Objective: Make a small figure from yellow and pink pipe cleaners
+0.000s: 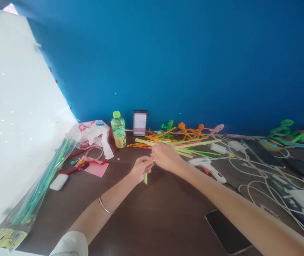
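Note:
My left hand (140, 169) is closed on a short yellow-green stem (145, 178), whose lower end hangs below the fingers. Touching it from the right, my right hand (165, 155) is closed with its fingertips at the top of the same stem; what lies inside its fingers is mostly hidden. Just behind the hands, long green, yellow and orange fuzzy stems (194, 143) lie in a loose pile. Orange twisted figures (186, 131) and a green one (169, 125) stand behind the pile.
A green-capped bottle (119, 132) and a propped phone (140, 123) stand at the back. Right of my hands are a glue gun (207, 168), white cables (250, 170) and a dark phone (228, 231). At left lie a white case (59, 181), pink paper (96, 168) and bagged stems (41, 181).

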Demonstrator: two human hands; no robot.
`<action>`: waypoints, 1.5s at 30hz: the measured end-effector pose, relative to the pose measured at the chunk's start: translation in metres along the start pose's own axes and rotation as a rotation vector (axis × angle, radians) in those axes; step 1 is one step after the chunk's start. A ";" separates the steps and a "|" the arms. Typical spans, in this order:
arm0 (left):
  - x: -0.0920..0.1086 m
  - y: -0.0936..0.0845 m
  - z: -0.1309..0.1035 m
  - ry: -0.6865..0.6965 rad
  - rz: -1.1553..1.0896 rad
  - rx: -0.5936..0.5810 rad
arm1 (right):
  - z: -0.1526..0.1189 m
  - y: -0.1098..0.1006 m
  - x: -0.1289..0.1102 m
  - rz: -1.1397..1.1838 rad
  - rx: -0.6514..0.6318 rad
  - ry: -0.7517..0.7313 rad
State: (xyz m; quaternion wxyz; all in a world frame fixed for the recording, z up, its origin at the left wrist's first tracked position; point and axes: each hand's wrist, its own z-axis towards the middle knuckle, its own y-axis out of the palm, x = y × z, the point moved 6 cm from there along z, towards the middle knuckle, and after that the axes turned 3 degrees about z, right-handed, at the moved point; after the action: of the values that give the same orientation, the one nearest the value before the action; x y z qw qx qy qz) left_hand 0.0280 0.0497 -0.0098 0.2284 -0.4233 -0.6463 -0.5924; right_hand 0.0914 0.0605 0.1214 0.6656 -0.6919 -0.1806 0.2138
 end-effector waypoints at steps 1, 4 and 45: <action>-0.001 -0.002 0.001 0.005 -0.050 0.024 | -0.004 0.002 -0.003 0.010 0.033 0.009; -0.004 -0.005 0.003 0.005 -0.199 0.052 | -0.014 0.015 -0.008 0.034 0.114 0.003; -0.011 0.012 -0.022 -0.478 -0.352 -0.357 | -0.020 0.034 0.022 0.963 -0.093 -0.219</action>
State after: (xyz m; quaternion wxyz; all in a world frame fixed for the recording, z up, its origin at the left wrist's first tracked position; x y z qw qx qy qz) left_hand 0.0394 0.0251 -0.0073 -0.1127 -0.4654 -0.6307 -0.6107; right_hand 0.1200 0.0536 0.0867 0.4368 -0.6990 0.0814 0.5604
